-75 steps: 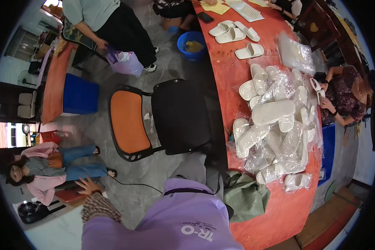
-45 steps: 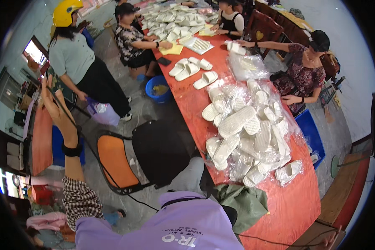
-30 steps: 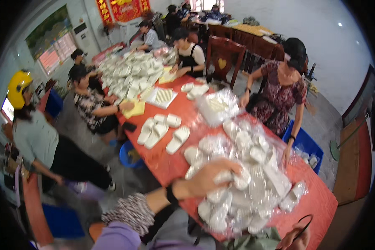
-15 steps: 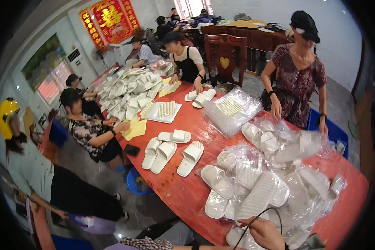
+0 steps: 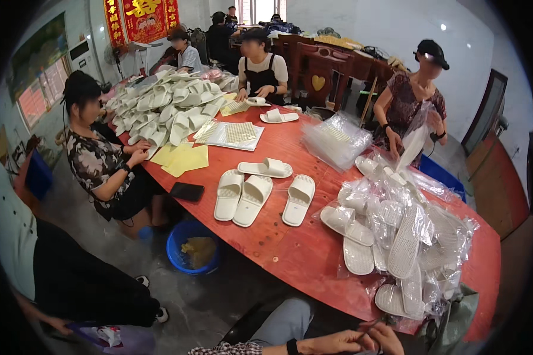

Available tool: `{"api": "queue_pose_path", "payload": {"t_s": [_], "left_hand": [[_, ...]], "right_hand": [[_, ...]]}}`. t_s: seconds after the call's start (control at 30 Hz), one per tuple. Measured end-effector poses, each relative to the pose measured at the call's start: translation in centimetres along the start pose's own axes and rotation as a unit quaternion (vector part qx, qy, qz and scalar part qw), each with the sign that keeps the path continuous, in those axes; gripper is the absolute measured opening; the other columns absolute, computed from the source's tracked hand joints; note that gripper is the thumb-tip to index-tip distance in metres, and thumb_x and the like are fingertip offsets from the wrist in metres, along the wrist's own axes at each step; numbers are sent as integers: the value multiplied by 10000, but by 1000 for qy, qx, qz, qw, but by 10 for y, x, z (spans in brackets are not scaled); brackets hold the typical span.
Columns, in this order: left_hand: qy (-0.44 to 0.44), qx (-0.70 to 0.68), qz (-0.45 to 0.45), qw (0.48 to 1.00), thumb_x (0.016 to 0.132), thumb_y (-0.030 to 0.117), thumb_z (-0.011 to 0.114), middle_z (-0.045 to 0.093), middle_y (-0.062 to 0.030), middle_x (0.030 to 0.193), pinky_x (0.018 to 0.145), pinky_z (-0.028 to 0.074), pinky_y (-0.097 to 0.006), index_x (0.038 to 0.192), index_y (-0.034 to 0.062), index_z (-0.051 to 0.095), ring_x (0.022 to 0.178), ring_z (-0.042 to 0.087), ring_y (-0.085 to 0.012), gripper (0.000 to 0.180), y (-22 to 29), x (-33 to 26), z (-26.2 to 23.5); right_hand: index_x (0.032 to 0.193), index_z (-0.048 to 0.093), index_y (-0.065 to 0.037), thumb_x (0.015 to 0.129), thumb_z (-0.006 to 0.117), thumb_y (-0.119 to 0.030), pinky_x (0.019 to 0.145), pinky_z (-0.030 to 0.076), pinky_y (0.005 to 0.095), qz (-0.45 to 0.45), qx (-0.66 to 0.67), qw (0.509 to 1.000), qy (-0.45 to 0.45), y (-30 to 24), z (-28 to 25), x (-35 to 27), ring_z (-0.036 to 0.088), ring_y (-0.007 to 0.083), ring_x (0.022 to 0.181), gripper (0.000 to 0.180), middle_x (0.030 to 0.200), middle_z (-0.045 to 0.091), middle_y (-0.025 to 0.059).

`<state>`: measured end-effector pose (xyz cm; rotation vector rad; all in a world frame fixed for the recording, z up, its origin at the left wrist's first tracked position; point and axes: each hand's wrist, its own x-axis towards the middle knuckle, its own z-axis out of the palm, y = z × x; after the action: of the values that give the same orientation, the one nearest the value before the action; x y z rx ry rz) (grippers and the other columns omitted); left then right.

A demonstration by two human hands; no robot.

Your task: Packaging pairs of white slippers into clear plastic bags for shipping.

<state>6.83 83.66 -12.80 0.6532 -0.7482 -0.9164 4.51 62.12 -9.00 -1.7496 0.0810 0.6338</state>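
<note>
At the lower edge, my left hand (image 5: 344, 341), above a black wristband, meets my right hand (image 5: 387, 339) in front of the red table's near side. Fingers of both hands are curled and pinched close together; what they hold, if anything, is too small to make out. Just beyond them lies a heap of white slippers (image 5: 404, 242) in clear plastic bags. The closest bagged slipper (image 5: 391, 299) sits by the table edge. A grey-green cloth or sack (image 5: 461, 313) hangs at the near right corner.
Unbagged slippers (image 5: 256, 198) lie mid-table, near a dark flat case (image 5: 187, 191) and yellow sheets (image 5: 186, 160). Farther off are a large slipper pile (image 5: 166, 103) and clear bags (image 5: 337, 139). Co-workers sit or stand around the table. A blue basin (image 5: 177, 251) is on the floor.
My two hands have come together, lower and off the bagged heap. The black cord at my right hand is out of sight. The co-worker at right has raised a bagged slipper.
</note>
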Motion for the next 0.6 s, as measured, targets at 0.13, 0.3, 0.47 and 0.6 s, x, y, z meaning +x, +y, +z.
{"api": "queue_pose_path", "payload": {"t_s": [0.13,0.3,0.47,0.6], "left_hand": [[107,139,29,984,908,74,462,582,-88,1193,1008,385,-292,1239,-23,519,1131,515,-143,350,-19,-39,-20],[179,113,61,976,964,125,414,567,-127,1218,1008,396,-311,1281,-21,499,1133,531,-200,360,-93,-49,-51],[175,71,19,982,982,271,477,584,-104,1113,918,434,-319,1182,18,546,1003,552,-232,329,-91,-37,-54],[94,465,25,880,978,355,462,599,-127,1056,901,424,-395,1129,73,577,979,527,-342,340,-79,-37,-64]], "right_hand": [[1239,520,-62,1021,367,-387,784,533,339,162,109,980,-32,-10,76,-22,656,209,877,420,1080,653,117],[1250,495,-99,981,389,-519,772,527,353,91,367,924,50,1,136,-29,640,236,816,510,928,643,76],[1292,459,-105,969,543,-235,701,490,272,47,57,992,107,31,160,-29,576,140,766,359,952,602,31],[1185,545,-66,960,559,-176,728,567,362,132,227,959,111,39,184,-15,657,198,841,251,985,654,58]]}}
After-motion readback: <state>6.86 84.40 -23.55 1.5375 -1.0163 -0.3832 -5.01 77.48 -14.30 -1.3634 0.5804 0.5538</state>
